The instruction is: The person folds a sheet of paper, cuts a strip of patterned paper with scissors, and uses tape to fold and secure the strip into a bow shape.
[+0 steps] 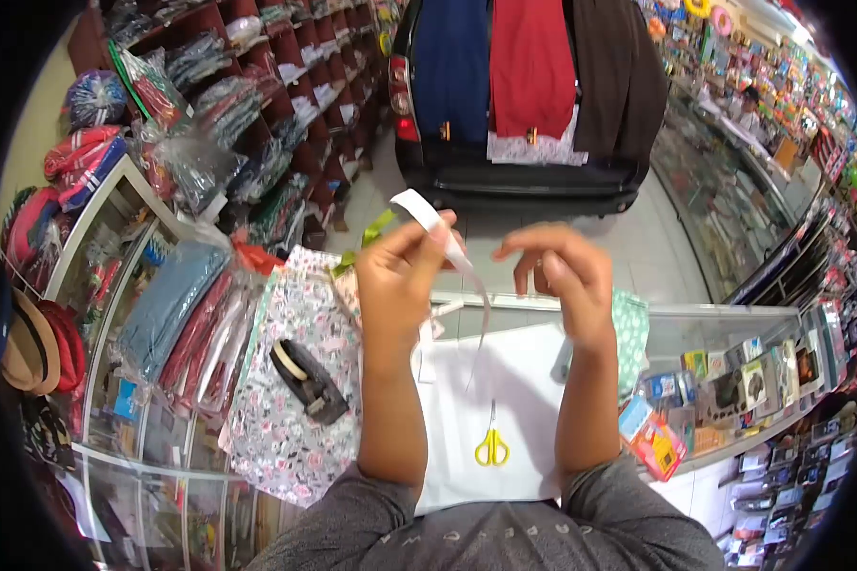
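My left hand [400, 281] is raised over the counter, its thumb and fingers pinched on a narrow white strip [415, 206]. One end of the strip sticks up past the fingertips; the rest curls down to the right. Level with it, my right hand [571, 276] is held a little way off, fingers loosely bent and apart, with nothing in them. Below both hands lies a white sheet [452, 409], and on it rests a pair of yellow-handled scissors [491, 447], blades pointing away from me. More white strip pieces [428, 354] lie at the sheet's upper left.
Left of the sheet, a black tape dispenser [309, 383] sits on floral paper [257, 419]. A green ribbon [379, 226] shows behind my left hand. Right are green patterned paper [630, 328] and a glass case [733, 381]. Beyond the counter, trousers [533, 67] drape over a car's rear.
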`<state>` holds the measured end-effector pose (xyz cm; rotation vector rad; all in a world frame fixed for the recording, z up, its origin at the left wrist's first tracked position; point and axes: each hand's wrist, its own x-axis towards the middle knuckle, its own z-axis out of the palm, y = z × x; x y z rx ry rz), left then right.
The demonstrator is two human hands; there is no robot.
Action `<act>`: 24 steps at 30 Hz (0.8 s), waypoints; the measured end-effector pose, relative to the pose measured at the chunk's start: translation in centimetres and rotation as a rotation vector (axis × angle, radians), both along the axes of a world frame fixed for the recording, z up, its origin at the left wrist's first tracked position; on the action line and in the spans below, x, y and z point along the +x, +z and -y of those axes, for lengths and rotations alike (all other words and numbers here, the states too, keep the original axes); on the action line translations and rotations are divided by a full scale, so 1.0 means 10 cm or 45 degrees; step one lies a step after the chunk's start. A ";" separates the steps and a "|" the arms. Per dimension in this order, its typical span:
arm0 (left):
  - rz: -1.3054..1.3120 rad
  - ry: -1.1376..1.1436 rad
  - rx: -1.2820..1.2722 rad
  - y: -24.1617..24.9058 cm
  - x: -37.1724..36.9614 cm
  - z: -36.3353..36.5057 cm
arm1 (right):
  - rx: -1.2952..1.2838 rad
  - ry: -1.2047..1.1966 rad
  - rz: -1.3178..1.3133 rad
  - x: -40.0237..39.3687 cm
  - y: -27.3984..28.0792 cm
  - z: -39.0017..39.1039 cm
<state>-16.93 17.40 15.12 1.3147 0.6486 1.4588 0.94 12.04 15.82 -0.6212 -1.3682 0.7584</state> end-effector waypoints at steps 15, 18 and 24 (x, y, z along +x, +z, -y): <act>-0.385 -0.278 -0.049 0.03 -0.22 0.00 | -0.549 -0.394 1.622 -0.18 -0.23 0.38; -0.377 -0.334 -0.149 0.06 -0.19 0.02 | -0.796 -0.288 1.886 -0.33 -0.20 0.55; -0.443 -0.327 0.194 -0.02 -0.15 -0.04 | -0.906 -0.155 1.984 -0.51 -0.98 1.01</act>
